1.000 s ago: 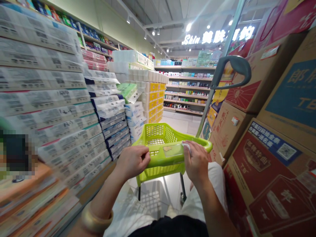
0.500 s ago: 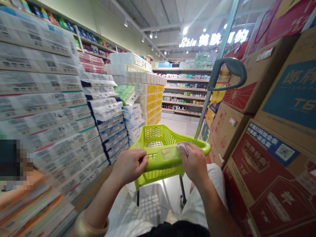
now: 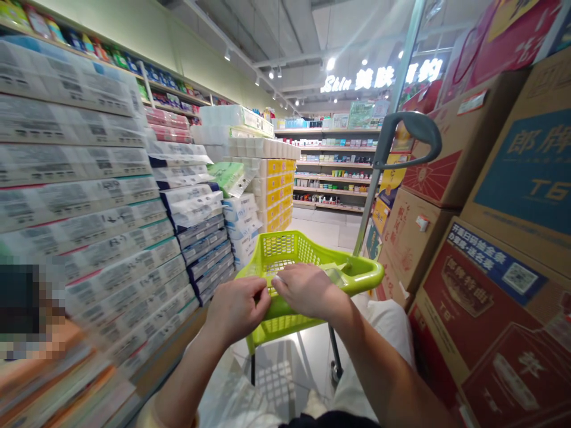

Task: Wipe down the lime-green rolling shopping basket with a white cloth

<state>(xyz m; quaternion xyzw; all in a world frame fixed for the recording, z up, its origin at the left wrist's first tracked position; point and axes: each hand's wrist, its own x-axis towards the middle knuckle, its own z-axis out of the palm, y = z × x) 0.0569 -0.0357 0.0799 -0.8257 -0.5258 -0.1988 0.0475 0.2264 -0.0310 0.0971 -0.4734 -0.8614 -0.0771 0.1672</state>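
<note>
Head view: cart point(image 3: 285, 324) stands directly ahead. Left hand point(image 3: 238, 306) curls around bar point(image 3: 279, 309); right hand point(image 3: 307, 289) lies across it, finger closure indeterminate. Probably light, rigid, smooth; grasp bar ends.

A lime-green shopping cart point(image 3: 363, 280), its basket point(image 3: 294, 324) patterned with rows of holes, contrasts with white trousers point(image 3: 392, 333), a slate-grey handle point(image 3: 432, 141) and a red-and-tan carton point(image 3: 468, 284) bearing a white-lettered blue label point(image 3: 479, 245). Sign lettering point(image 3: 364, 79) glows white; the wall point(image 3: 187, 68) is pale green.

Glossy plastic cart point(image 3: 368, 278); matt cardboard boxes point(image 3: 473, 297); smooth metal pole point(image 3: 368, 211)
</note>
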